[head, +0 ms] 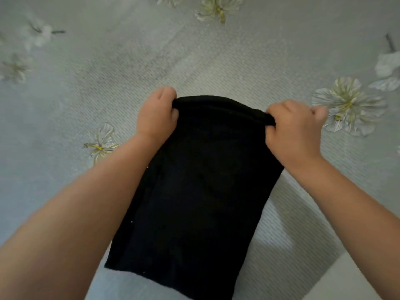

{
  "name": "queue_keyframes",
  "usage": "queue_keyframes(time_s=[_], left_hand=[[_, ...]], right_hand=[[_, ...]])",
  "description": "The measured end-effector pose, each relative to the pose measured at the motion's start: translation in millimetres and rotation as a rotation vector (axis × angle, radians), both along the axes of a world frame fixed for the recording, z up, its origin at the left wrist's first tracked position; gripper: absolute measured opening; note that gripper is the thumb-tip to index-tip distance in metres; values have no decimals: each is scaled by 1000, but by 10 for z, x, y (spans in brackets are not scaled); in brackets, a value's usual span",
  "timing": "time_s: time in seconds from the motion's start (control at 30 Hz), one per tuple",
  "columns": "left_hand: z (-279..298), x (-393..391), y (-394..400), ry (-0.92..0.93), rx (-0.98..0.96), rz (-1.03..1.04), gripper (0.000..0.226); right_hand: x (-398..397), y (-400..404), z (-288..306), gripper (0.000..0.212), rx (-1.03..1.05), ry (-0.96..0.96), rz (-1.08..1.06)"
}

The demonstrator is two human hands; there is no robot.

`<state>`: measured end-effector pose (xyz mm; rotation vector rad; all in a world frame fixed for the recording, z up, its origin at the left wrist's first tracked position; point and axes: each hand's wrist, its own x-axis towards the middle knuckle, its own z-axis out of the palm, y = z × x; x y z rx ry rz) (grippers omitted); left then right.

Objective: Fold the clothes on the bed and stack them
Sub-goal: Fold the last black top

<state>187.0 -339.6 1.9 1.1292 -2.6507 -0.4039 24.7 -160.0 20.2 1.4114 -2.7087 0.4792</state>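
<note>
— What fills the view on your end?

— The bed (216, 57), mostly. I see its pale sheet with white-and-yellow flowers printed on it, spreading out beyond both hands and to either side of them.

— And the clothes?

— One black cloth (194, 191), folded into a long panel. It runs from between the hands back toward me, lying between the two forearms. Its near edge sits low in the view, with the sheet showing beneath it.

— Flat on the bed?

— I can't tell whether the far end is lifted or resting.

— Hands?

— My left hand (157, 114) grips the far left corner, fingers curled over the edge and thumb against the cloth. My right hand (295, 126) pinches the far right corner the same way, fingers bunched round the fold. Both are clenched on the fabric, well apart, with the far edge stretched between them.
</note>
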Motion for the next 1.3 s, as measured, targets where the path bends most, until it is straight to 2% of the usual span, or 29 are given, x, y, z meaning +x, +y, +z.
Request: queue_keyframes(time_s=[0.13, 0.2, 0.27, 0.43, 0.53, 0.6, 0.63, 0.67, 0.7, 0.83, 0.97, 1.07, 1.1, 1.13, 1.2, 1.27, 1.3], left_hand=[[143, 714, 230, 39, -68, -181, 18], [124, 1174, 408, -19, -101, -331, 26], [72, 1607, 604, -86, -116, -421, 22], [-85, 2411, 1124, -138, -89, -412, 18], [-223, 2704, 1451, -190, -108, -408, 24], [-303, 2814, 1639, -264, -67, -395, 8], [-327, 2836, 1708, -284, -33, -356, 8], [-374, 2856, 1758, -281, -24, -321, 11], [-400, 2874, 1789, -279, -23, -288, 5], [-456, 2967, 1847, -353, -48, -194, 34], [-546, 2870, 1889, -440, -18, -412, 94], [-575, 2685, 1878, -505, 37, -454, 99], [-582, 2647, 1854, -527, 39, -448, 93], [-597, 2624, 1839, -516, -9, -459, 81], [-666, 2597, 1817, -408, -130, -447, 39], [-686, 2561, 1757, -336, -136, -428, 44], [-651, 2523, 1723, -329, -126, -415, 45]], right_hand=[[620, 333, 222, 19, 45, 36, 168], [1000, 588, 200, 21, 88, 6, 293], [1378, 840, 139, 19, 117, -24, 398], [2109, 1290, -159, 18, 123, -120, 518], [2375, 1522, -387, 10, 272, -143, 519], [2513, 1681, -527, 44, 419, -186, 517], [2562, 1739, -581, 56, 453, -208, 491], [2599, 1783, -623, 61, 461, -203, 468], [2625, 1808, -621, 63, 479, -197, 435], [2699, 1809, -580, 72, 595, -186, 358], [2705, 1750, -605, 87, 712, -193, 381], [2594, 1710, -677, 90, 746, -214, 335], [2568, 1670, -677, 87, 759, -176, 341], [2549, 1652, -687, 75, 740, -95, 367], [2517, 1605, -728, 38, 677, -13, 414], [2444, 1509, -657, 39, 715, -94, 459], [2396, 1482, -624, 31, 702, -96, 464]])
